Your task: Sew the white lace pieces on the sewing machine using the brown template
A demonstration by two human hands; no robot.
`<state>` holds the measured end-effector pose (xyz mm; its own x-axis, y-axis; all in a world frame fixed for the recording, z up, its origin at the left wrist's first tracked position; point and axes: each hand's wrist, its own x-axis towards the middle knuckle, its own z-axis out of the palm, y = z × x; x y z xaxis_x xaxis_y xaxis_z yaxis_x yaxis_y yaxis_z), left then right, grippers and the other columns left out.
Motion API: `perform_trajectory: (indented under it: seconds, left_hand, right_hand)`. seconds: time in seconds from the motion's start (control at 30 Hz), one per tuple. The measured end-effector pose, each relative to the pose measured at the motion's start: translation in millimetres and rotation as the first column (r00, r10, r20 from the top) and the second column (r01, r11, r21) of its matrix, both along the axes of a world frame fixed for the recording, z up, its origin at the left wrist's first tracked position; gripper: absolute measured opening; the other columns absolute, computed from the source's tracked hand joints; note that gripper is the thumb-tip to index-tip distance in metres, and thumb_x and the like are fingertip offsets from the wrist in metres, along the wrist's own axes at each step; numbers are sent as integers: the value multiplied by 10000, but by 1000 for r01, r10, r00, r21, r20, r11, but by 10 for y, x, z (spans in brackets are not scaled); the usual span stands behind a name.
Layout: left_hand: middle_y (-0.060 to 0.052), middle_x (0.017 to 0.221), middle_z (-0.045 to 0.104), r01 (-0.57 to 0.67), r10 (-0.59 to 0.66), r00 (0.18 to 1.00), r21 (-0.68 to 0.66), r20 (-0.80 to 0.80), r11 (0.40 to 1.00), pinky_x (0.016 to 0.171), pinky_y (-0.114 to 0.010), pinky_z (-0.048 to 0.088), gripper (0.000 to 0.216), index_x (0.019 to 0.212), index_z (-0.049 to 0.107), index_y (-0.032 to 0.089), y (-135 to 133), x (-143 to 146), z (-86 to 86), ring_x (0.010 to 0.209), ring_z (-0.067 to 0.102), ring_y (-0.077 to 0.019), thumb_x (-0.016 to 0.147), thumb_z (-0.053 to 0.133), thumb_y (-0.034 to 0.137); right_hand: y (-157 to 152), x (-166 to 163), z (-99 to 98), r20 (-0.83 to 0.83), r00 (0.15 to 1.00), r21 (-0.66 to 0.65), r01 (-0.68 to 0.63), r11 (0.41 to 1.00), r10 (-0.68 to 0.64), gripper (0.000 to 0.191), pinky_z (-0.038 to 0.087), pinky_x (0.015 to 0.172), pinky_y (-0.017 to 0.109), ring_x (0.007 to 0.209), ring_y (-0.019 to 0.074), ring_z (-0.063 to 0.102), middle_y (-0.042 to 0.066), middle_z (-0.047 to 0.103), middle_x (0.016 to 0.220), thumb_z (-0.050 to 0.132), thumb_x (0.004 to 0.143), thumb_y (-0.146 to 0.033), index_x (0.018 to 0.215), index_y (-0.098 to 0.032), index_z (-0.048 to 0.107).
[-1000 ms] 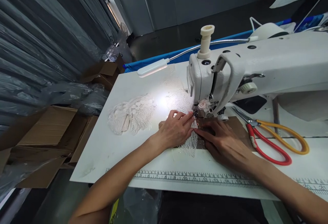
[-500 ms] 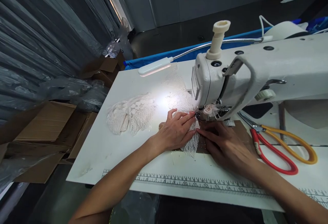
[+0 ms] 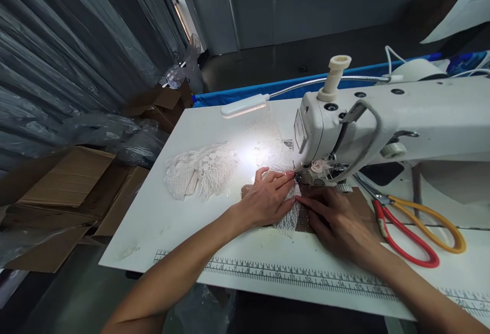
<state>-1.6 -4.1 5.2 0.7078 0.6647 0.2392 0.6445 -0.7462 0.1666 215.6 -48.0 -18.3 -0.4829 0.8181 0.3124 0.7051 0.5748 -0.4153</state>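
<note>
White fringed lace trim (image 3: 289,222) lies under the needle area of the white sewing machine (image 3: 312,130). My left hand (image 3: 268,199) rests flat on the lace with its fingers stretched toward the presser foot, partly covering it. From the right, my right hand (image 3: 337,216) meets the lace edge with the index fingertip, close to my left thumb; its other fingers are curled and partly hidden. Beneath both hands is a brown plate (image 3: 362,204). A small pale fabric rosette (image 3: 320,165) sits on the machine head near the needle.
A bunched pile of fringed lace (image 3: 202,171) lies left on the white table (image 3: 153,222). Scissors (image 3: 413,222) with red and yellow handles rest at right. A lamp (image 3: 245,105) lights the lace. A printed ruler (image 3: 283,274) runs along the front edge; cardboard boxes (image 3: 69,176) stand left.
The camera view has shifted slightly, so the machine and table sit lower in the picture. Both hands keep nearly the same place on the lace.
</note>
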Motion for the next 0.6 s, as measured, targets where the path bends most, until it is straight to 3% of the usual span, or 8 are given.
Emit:
perform_trajectory:
  seconds: [0.43,0.6]
  left_hand:
    - [-99,1389,506,-20,21,1000,26,-13,999,1075,-562,268,368,1256,526,160,-34,20,27,1191,481,-273,963,395,338]
    - [-134,1402,480,-17,18,999,25,-29,1000,1035,-539,329,389,1274,512,126,-49,29,48,1152,519,-263,961,395,325]
  right_hand:
    - [23,18,-35,28,1000,26,-1,1000,0,420,509,836,472,1022,283,550,105,573,1134,464,898,-216,1302,-279,558]
    - [19,19,-38,43,999,29,0,1000,-1,435,506,837,477,1024,285,553,100,575,1141,478,878,-204,1301,-277,556]
